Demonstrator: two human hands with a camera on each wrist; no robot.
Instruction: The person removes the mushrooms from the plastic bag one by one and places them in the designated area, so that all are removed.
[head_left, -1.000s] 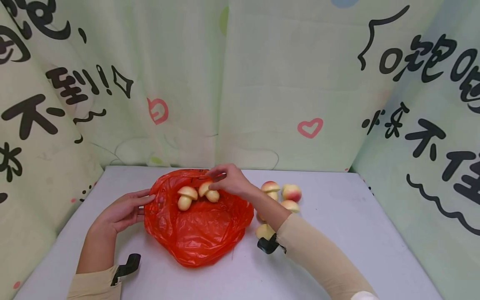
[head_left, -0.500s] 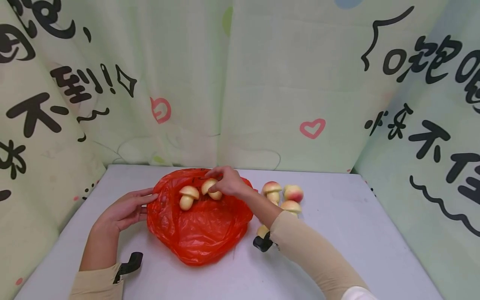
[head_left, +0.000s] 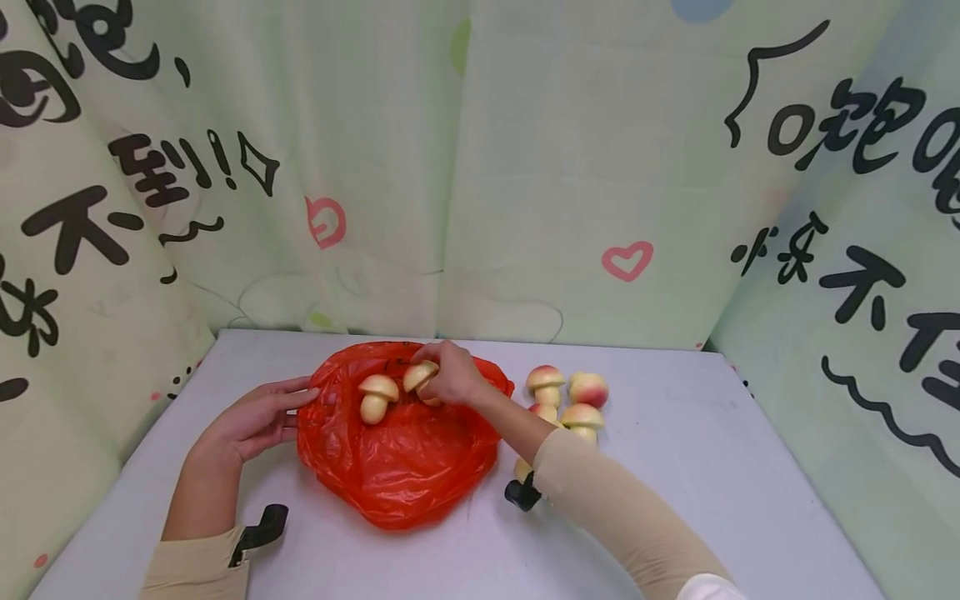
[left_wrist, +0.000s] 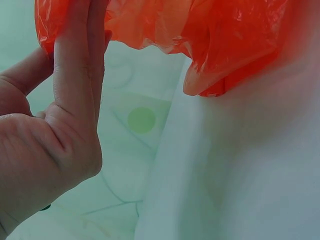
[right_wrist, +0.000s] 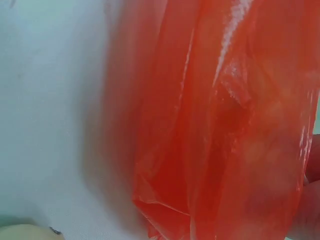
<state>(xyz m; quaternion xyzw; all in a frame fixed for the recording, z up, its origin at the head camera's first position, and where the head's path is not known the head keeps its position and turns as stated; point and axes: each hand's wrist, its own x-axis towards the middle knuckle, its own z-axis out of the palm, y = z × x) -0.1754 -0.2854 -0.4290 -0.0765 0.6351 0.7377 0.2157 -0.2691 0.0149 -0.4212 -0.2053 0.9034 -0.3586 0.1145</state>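
Observation:
A red plastic bag lies on the table with its mouth spread open. My left hand pinches its left rim; in the left wrist view the thumb and the long straight fingers have the red film between them. Inside the bag a cream toy mushroom rests cap up. Beside it, my right hand reaches over the bag's right rim and holds a second toy mushroom by its right side, hiding most of the stem. From the right wrist, red film covers most of the view.
Right of the bag, several toy mushrooms with cream-pink caps stand close together on the white table, along with a round pink-and-yellow toy fruit. The right forearm partly hides this group. A pale printed curtain encloses the table.
My right hand has come down further over the second mushroom, covering more of it. The right forearm has shifted left, uncovering more toys. The left hand keeps its hold on the bag.

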